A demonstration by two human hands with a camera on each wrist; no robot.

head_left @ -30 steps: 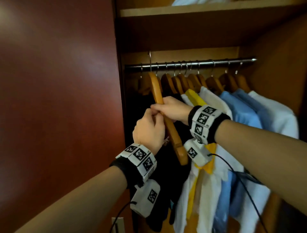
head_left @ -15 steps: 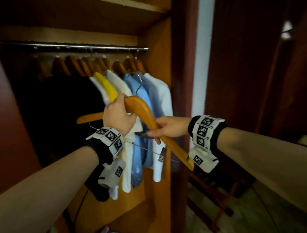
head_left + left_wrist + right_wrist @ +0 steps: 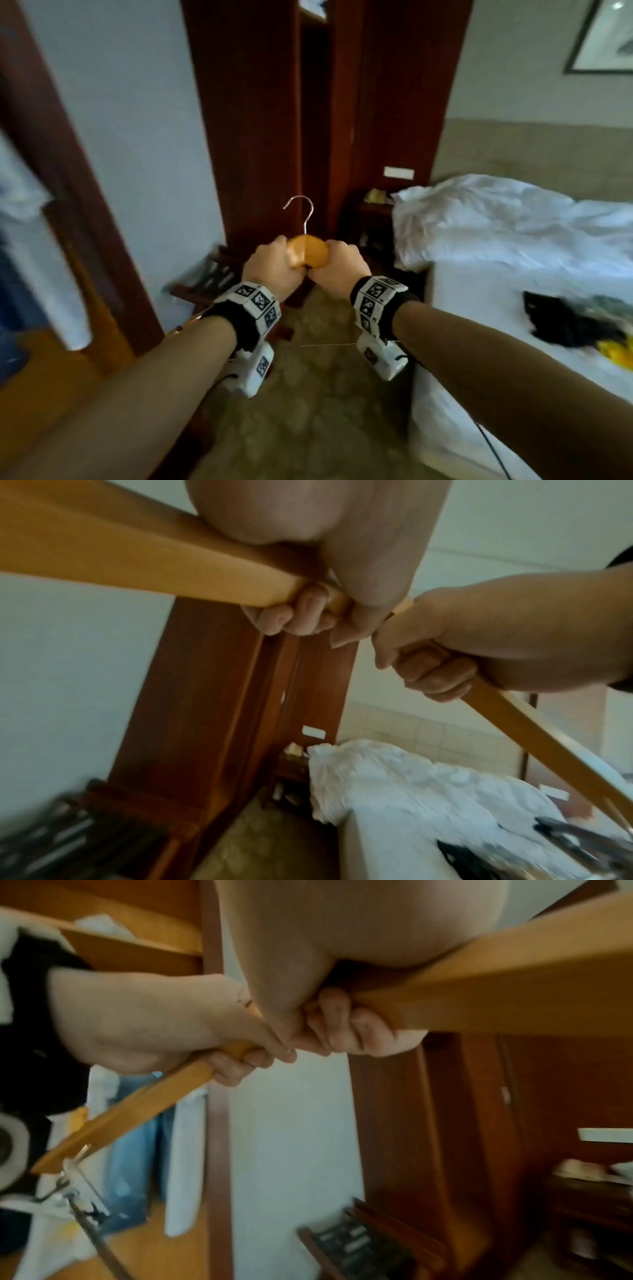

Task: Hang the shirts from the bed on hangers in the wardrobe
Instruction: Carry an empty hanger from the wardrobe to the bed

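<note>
Together, the left hand [image 3: 274, 270] and right hand [image 3: 337, 270] held a hanger [image 3: 306, 251] out in front, its hook [image 3: 301, 212] upright. Each hand's fingers [image 3: 301, 615] curled tight round one wooden arm. Dark and yellow shirts [image 3: 579, 325] lay on the bed [image 3: 496, 274] to the right, well apart from the hanger.

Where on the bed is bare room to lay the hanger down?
Free: the flat white sheet between the rumpled duvet and the dark clothes. Crowded: the bed's right side, with dark and yellow garments. Both hands grip the hanger.
</note>
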